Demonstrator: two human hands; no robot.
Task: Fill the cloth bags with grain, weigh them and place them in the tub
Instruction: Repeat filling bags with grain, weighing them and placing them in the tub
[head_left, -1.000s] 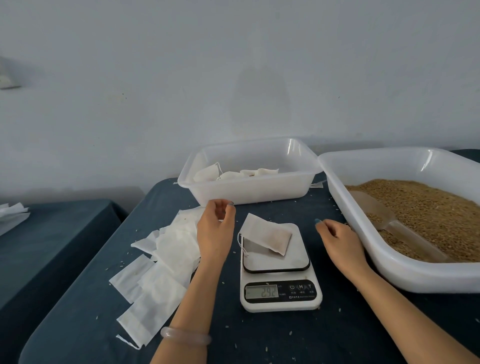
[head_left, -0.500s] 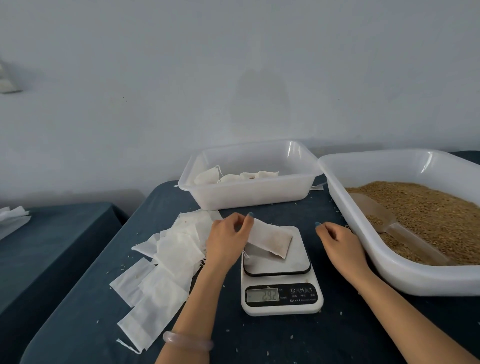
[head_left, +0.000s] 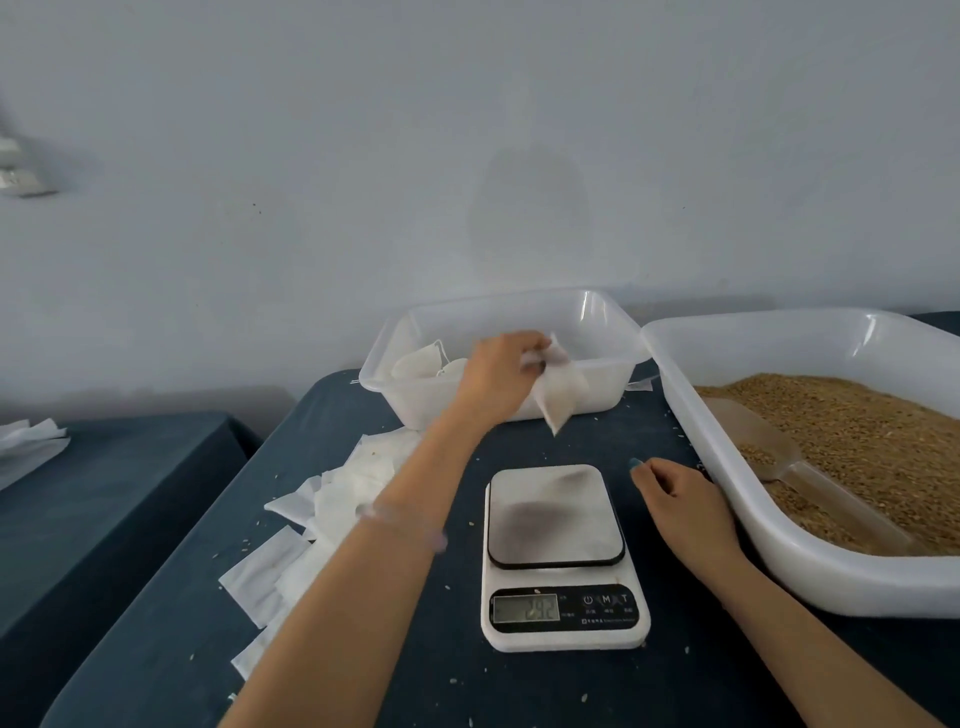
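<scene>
My left hand (head_left: 496, 382) grips a filled white cloth bag (head_left: 561, 395) by its top, holding it in the air at the front rim of the small clear tub (head_left: 613, 332). Filled bags (head_left: 421, 364) lie inside that tub at its left. The white kitchen scale (head_left: 563, 561) stands in front of me with a bare platform and a lit display. My right hand (head_left: 680, 501) rests on the dark blue table (head_left: 519, 691) beside the scale, fingers loosely curled, holding nothing. A heap of flat white cloth bags (head_left: 332, 514) lies left of my left forearm.
A large white tub (head_left: 779, 566) of brown grain (head_left: 857, 431) stands at the right, with a scoop (head_left: 769, 457) lying in the grain. Loose grains dot the table. A second dark table (head_left: 104, 478) with white bags (head_left: 26, 441) stands at the left. A wall is close behind.
My left hand took the filled bag off the scale platform and carried it up and away to the small tub's rim. The right hand stayed where it was.
</scene>
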